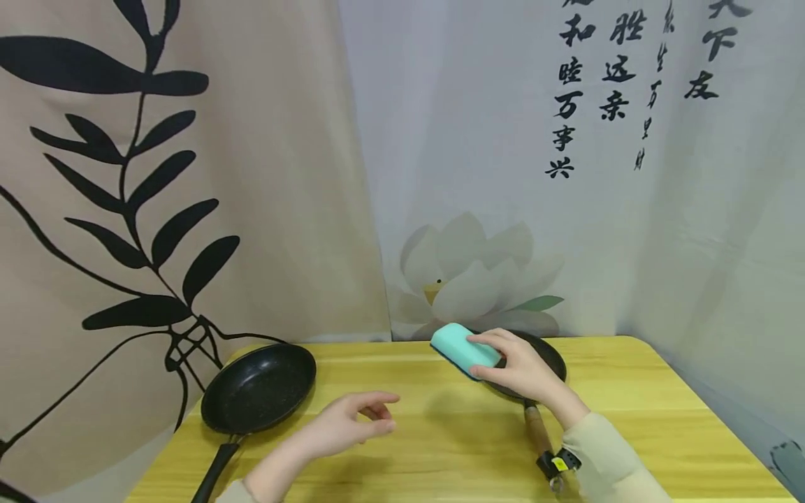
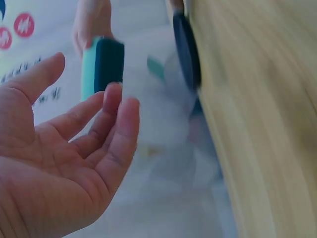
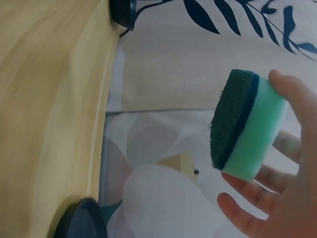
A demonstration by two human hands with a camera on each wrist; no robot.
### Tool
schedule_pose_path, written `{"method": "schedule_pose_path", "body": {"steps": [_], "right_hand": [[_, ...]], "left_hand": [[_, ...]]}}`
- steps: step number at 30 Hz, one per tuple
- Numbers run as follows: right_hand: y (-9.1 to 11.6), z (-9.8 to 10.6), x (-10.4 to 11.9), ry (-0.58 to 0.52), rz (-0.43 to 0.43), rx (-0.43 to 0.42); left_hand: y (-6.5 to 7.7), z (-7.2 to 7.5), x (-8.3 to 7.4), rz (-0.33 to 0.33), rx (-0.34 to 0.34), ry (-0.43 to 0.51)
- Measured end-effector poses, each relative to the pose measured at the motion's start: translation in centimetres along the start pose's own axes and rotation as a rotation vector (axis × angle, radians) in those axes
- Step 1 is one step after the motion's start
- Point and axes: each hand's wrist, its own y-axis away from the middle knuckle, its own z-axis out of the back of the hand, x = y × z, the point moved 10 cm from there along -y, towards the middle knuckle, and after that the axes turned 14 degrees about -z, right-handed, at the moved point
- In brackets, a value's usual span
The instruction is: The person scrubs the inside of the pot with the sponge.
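Note:
Between thumb and fingers, my right hand (image 1: 518, 367) pinches a turquoise scrub sponge (image 1: 462, 347) with a dark scouring side. That dark side (image 3: 235, 119) faces away from the palm in the right wrist view. The sponge is held in the air and overlaps a flat black pan (image 1: 544, 356) with a wooden handle (image 1: 537, 427) in the head view. My left hand (image 1: 342, 426) hovers over the middle of the table, its fingers loosely bent with nothing in them. In the left wrist view its palm (image 2: 64, 168) faces up toward the sponge.
A deep black frying pan (image 1: 260, 388) sits at the table's left, its dark handle (image 1: 215, 474) pointing toward me. The yellow wooden table (image 1: 654, 412) ends at a curtain (image 1: 289, 209) printed with leaves, a lotus and writing. A black band with a yellow mark (image 1: 558, 462) is around my right wrist.

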Motion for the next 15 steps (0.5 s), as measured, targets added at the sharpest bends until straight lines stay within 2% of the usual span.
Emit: {"method": "schedule_pose_path", "body": {"steps": [4,6,8,11,15], "right_hand": [[-1.8,-2.0,1.8,-0.008,0.037,0.054],[-2.8,-3.1,2.8,-0.015,0.056,0.074],[-3.8,-4.3,3.7,-0.028,0.071,0.104],[-5.2,-6.2,5.3,-0.031,0.097,0.137],[-6.4,-9.2,7.4,-0.011,0.119,0.195]], "left_hand": [[4.1,4.6,0.7,0.002,-0.129,-0.115],[6.3,6.9,1.2,0.034,-0.202,-0.152],[8.4,9.1,2.0,0.081,-0.276,-0.200],[11.6,12.0,3.8,0.189,-0.367,-0.275],[15.1,14.3,6.6,0.316,-0.412,-0.327]]}}
